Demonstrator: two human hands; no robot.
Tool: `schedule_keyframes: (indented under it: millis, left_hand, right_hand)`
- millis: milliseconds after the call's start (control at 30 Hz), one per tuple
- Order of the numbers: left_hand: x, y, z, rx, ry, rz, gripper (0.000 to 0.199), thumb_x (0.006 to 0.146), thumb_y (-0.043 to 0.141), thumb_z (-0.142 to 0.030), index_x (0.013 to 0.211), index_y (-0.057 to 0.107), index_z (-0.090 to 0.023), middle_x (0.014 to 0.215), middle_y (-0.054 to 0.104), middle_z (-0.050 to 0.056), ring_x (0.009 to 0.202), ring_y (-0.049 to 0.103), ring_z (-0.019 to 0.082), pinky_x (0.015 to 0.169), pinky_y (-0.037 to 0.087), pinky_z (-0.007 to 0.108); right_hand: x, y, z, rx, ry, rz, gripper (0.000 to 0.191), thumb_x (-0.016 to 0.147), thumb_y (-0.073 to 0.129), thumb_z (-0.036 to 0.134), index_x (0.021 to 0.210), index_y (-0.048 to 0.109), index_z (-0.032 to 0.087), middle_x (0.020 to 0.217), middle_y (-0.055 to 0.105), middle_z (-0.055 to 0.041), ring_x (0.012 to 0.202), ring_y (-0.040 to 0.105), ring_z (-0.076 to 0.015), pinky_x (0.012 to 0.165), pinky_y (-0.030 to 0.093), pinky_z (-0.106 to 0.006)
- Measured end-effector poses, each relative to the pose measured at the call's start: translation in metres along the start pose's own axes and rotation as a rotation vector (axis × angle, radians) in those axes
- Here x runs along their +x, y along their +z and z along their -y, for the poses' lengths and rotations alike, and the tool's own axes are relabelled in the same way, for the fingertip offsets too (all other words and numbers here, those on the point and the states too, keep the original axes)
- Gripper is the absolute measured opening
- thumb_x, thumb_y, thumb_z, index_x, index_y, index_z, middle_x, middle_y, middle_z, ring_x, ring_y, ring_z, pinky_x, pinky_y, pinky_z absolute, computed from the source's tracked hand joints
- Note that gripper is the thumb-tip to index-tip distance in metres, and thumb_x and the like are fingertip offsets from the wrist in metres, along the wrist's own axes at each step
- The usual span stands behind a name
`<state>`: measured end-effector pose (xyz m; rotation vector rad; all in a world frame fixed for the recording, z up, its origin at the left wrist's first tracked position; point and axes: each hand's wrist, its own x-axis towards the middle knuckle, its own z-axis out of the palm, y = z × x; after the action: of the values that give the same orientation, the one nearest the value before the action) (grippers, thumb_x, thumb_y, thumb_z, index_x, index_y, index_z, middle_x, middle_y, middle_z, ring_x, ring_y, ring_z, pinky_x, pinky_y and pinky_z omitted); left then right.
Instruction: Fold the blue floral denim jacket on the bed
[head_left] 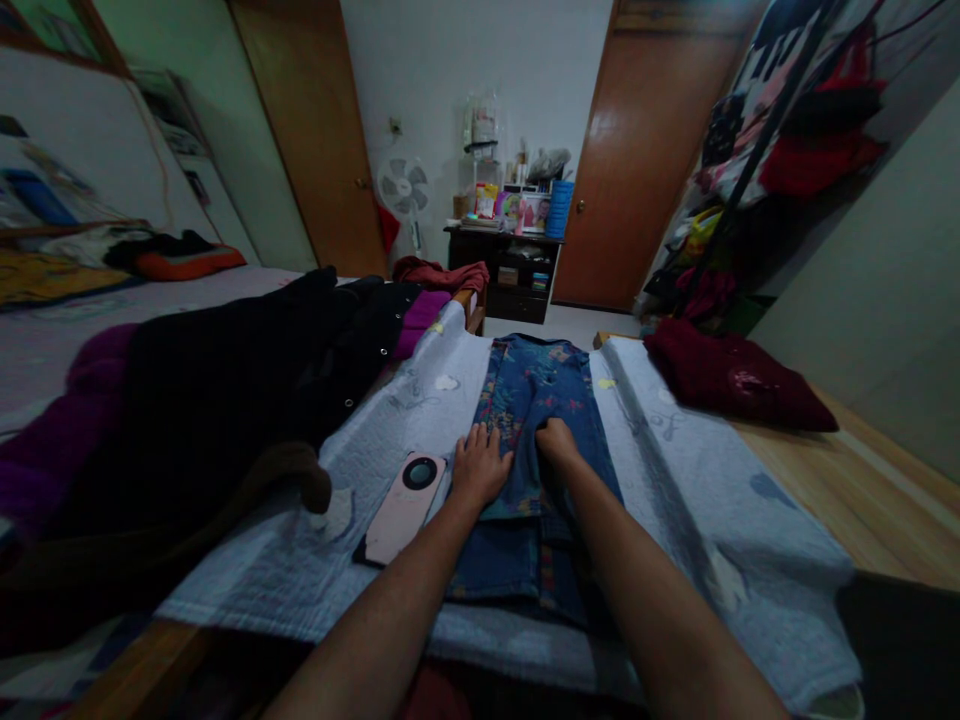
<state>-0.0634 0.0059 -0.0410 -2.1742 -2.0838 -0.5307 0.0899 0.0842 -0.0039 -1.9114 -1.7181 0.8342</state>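
A blue denim garment (525, 385) with a floral print lies partly folded on a pale quilted cloth (420, 410). My left hand (480, 465) rests flat on its left side, fingers spread. Over the middle of the garment, my right hand (559, 440) is closed on a raised fold of the denim, its fingertips hidden by the cloth. Just left of my left hand lies a pink smartphone (397, 520), its round camera facing up.
A dark coat (247, 350) with purple lining spreads over the bed at left. Folded maroon clothing (739, 375) sits at right, by a wooden board (862, 480). Farther back stand a white fan (405, 188) and a dark cabinet (499, 270) between two wooden doors.
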Motion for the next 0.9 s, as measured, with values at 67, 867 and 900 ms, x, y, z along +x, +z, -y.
schedule_keyframes:
  millis: [67,867,900]
  left_hand:
    - [0.000,-0.001,0.000,0.002,0.004,0.001,0.052,0.094,0.046,-0.046,0.137,0.049,-0.017,0.145,0.048,0.017,0.139,0.037,0.032,0.109,0.032,0.053]
    - [0.000,-0.005,-0.001,0.031,0.163,-0.010,0.048,0.097,0.038,-0.041,0.136,0.051,-0.018,0.152,0.042,0.011,0.145,0.027,0.027,0.118,0.017,0.055]
    - [0.000,-0.005,-0.001,0.021,0.197,0.001,0.048,0.097,0.037,-0.040,0.136,0.051,-0.017,0.152,0.042,0.011,0.145,0.027,0.026,0.119,0.018,0.051]
  right_hand:
    - [0.002,-0.002,-0.002,0.086,0.006,0.011,0.025,0.080,0.056,0.026,0.096,0.073,0.017,0.083,0.075,-0.0115,0.085,0.071,-0.0242,0.066,0.050,-0.024]
    - [-0.014,-0.008,0.005,-0.385,-0.363,-0.313,0.049,0.092,0.042,0.021,0.141,0.043,0.013,0.147,0.044,-0.0168,0.137,0.037,-0.0270,0.112,0.026,-0.041]
    - [-0.015,-0.003,0.007,-0.446,-0.469,-0.238,0.049,0.094,0.039,0.023,0.142,0.043,0.013,0.150,0.042,-0.0142,0.139,0.034,-0.0251,0.115,0.023,-0.040]
